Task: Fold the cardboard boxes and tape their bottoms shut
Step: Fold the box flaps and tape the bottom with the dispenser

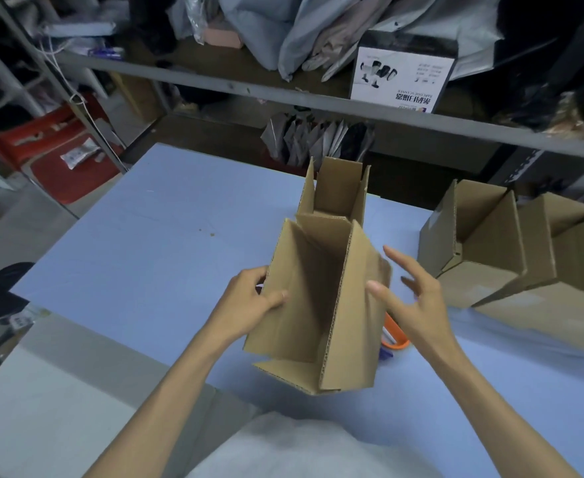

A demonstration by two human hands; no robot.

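Observation:
A brown cardboard box [318,298] with its flaps standing out is held above the blue table [146,243], its open inside facing me. My left hand [252,301] grips the box's left wall, thumb on the inner face. My right hand [411,298] is beside the right wall with fingers spread; the thumb touches the cardboard, and nothing is grasped. An orange tape dispenser [395,334] lies on the table, partly hidden behind the box and my right hand.
Several folded cardboard boxes [511,257] lie on their sides at the right of the table. A metal shelf rail [318,101] with bags and a white printed box [401,77] runs behind the table. A red stool [59,157] stands on the floor at the left.

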